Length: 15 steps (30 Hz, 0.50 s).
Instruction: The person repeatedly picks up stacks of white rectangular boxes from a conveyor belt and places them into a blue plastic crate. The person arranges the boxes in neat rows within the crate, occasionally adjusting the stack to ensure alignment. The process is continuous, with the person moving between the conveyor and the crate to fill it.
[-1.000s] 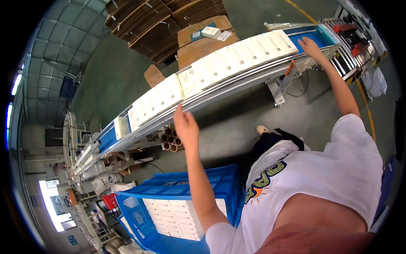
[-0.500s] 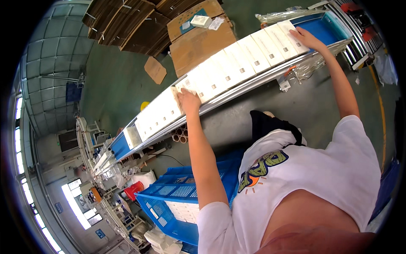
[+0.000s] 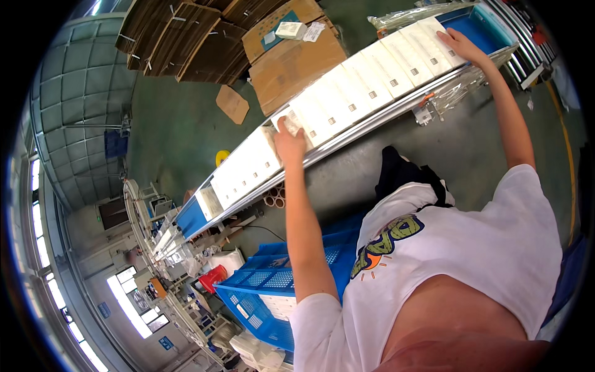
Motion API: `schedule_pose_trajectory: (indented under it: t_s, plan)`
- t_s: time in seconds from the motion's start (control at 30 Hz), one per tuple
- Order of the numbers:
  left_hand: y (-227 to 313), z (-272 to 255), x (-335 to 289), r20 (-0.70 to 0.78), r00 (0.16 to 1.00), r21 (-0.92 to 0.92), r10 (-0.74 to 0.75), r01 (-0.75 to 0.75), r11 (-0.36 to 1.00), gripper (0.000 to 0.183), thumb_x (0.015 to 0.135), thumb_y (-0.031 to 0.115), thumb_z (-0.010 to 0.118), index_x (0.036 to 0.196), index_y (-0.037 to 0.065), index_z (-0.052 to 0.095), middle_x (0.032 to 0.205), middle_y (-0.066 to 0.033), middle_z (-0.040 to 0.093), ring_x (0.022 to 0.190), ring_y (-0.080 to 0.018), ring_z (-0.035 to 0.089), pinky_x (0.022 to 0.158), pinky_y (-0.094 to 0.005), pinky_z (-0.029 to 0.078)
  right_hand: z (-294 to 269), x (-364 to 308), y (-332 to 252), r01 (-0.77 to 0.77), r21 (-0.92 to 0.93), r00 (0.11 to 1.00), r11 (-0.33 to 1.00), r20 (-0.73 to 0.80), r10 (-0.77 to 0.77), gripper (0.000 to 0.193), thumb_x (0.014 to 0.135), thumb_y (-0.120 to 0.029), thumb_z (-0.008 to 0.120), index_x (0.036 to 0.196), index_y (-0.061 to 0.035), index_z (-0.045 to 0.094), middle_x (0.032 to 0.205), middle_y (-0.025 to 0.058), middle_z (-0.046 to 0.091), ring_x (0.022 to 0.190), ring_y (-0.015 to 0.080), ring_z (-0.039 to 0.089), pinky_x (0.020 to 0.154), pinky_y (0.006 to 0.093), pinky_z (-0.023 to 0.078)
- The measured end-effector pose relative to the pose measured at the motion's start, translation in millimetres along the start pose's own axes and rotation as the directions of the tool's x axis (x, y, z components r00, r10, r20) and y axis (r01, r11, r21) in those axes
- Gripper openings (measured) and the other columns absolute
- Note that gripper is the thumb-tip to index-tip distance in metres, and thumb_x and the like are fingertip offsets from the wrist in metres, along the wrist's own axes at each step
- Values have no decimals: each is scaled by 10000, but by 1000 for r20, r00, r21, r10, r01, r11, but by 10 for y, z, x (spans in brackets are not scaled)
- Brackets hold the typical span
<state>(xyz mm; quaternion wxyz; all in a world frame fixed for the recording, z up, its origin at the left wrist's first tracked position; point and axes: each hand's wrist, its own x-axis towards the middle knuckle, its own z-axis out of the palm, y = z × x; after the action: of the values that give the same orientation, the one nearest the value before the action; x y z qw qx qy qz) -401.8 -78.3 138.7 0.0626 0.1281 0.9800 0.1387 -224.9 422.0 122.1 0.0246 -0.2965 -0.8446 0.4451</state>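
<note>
A row of slim white boxes [image 3: 372, 77] stands packed side by side on a conveyor, each with a small dark printed square near its front edge. My left hand [image 3: 290, 144] grips the row's left end, thumb and fingers apart over the end box. At the far right end, my right hand [image 3: 462, 46] presses its fingers on the last box. The row is held between both hands; the finger parts behind the boxes are hidden. Just left of my left hand stands a second group of white boxes [image 3: 245, 170], with a narrow gap between.
The blue belt [image 3: 191, 218] shows at the conveyor's left, and metal rollers [image 3: 527, 53] stand beyond its right end. Cardboard stacks [image 3: 186, 37] lie behind it. A blue plastic crate [image 3: 260, 319] holding white boxes sits near my left arm. Clear plastic film [image 3: 458, 93] hangs off the rail.
Both hands and the held row have moved slightly right along the conveyor. The gap between my left hand's row and the left group has widened a little. The head view has shifted slightly.
</note>
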Motion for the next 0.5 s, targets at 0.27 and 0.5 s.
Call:
schedule_pose_trajectory:
  t_s: [0.27, 0.5]
  plan:
    - [-73, -76, -100, 29, 954, -870, -300, 171, 462, 566, 844, 138, 610, 1324, 9, 338, 1186, -186, 474, 1052, -230, 485, 884, -343, 415, -14, 18, -125, -48, 3, 999, 999, -16, 48, 537, 882, -482, 509, 1138, -11, 505, 956, 60, 568, 846, 98, 496, 735, 239, 409]
    - [-76, 155, -25, 98, 995, -744, 3, 72, 664, 805, 822, 347, 640, 1376, -31, 195, 1243, -243, 482, 1146, -291, 488, 956, -339, 379, -59, -37, -241, -2, -167, 999, 986, 35, 8, 817, 780, -467, 658, 1276, 103, 346, 1234, 205, 490, 1105, 235, 497, 920, 305, 403]
